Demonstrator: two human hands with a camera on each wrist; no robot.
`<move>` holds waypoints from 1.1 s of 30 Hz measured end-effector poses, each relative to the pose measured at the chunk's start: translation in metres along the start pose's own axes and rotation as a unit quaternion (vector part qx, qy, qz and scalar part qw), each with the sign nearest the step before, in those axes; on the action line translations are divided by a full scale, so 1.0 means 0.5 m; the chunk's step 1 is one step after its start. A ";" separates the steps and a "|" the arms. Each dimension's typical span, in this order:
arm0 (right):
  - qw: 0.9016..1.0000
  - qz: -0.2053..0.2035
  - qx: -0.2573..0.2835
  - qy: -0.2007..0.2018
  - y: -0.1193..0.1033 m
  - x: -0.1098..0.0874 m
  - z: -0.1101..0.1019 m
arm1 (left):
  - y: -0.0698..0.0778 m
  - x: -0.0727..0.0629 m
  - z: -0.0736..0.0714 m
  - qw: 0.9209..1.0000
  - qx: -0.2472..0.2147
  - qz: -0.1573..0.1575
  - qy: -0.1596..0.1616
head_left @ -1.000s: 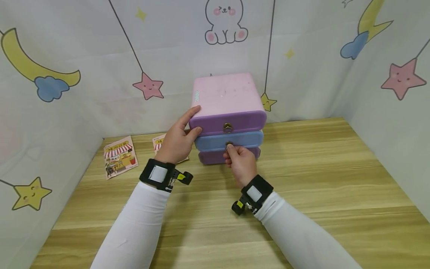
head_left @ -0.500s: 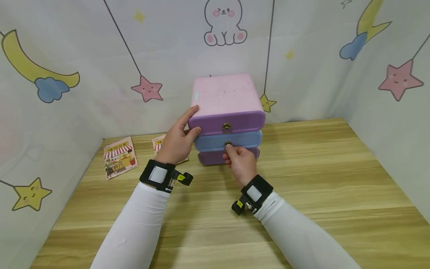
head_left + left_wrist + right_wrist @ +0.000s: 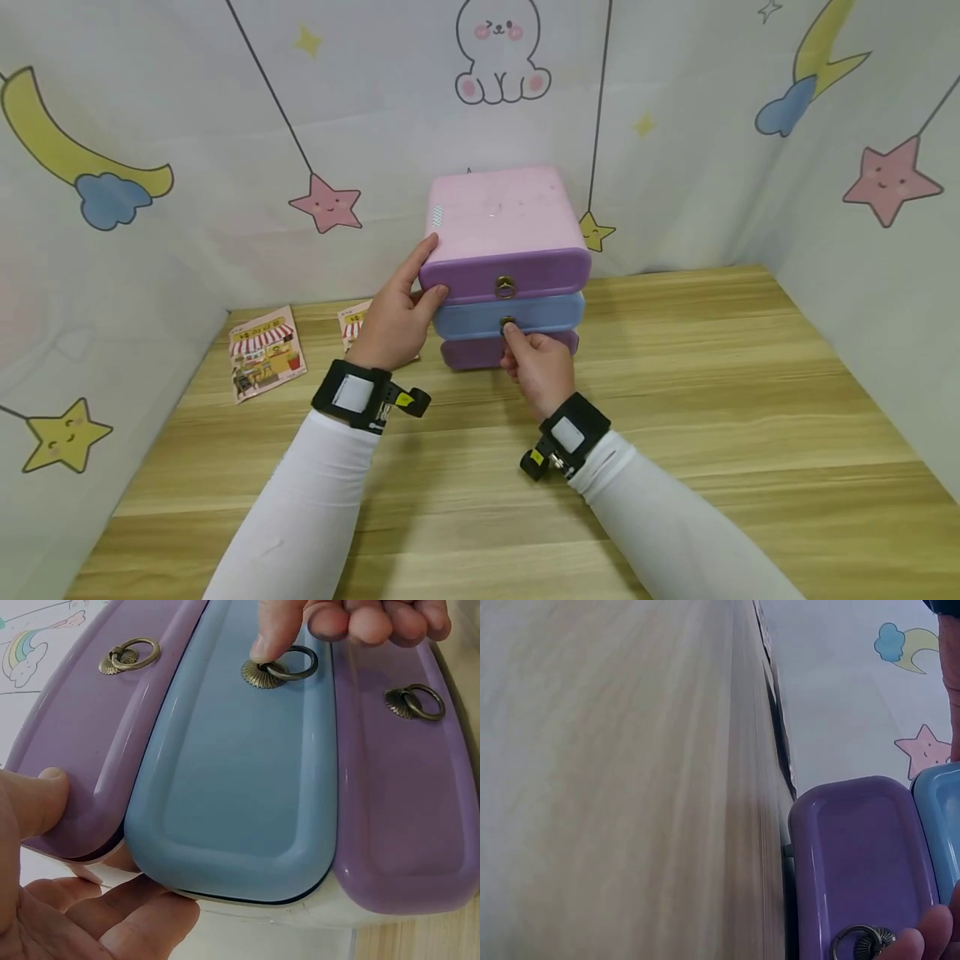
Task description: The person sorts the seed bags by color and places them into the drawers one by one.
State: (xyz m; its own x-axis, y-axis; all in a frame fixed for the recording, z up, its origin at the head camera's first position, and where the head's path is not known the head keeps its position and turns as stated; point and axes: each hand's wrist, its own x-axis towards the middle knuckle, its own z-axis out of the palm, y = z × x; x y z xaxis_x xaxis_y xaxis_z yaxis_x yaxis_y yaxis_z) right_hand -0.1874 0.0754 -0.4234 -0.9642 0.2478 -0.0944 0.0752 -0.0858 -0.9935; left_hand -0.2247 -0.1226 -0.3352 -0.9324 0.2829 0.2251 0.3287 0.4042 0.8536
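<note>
A small chest of drawers point(image 3: 498, 208) stands on the table, pink on top. Its front has a purple top drawer point(image 3: 457, 279), a blue middle drawer point(image 3: 551, 312) and a purple bottom drawer point(image 3: 465, 353). The left hand point(image 3: 393, 321) grips its left side, thumb on the top drawer's front and other fingers along the side, as the left wrist view shows. At the blue drawer's brass ring pull point(image 3: 304, 664), the right hand point(image 3: 543, 367) has its thumb tip on the ring and its other fingers curled. The right wrist view catches only a few of its fingertips point(image 3: 934, 930).
Two printed paper cards with a striped shop awning lie left of the chest: a left card point(image 3: 267, 354) and a second card point(image 3: 352, 321) partly behind the left hand. A white cloth point(image 3: 675, 192) with stars and moons rises behind and beside the wooden table point(image 3: 712, 417).
Both hands keep their places on the chest, and all drawers look the same. The whole head view shifts very slightly.
</note>
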 end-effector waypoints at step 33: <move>0.971 -0.235 0.045 -0.008 -0.059 -0.031 0.006 | -0.124 -0.027 0.080 0.994 -0.099 -0.015 0.044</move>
State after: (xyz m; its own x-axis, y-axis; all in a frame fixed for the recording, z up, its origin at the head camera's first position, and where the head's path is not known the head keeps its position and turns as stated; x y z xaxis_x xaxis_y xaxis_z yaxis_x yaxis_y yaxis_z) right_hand -0.1753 0.0710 -0.3926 -0.8905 0.2655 0.3696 -0.3958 -0.0511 -0.9169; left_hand -0.2264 -0.1167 -0.4099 -0.9536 0.1924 0.2315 0.2732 0.2304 0.9339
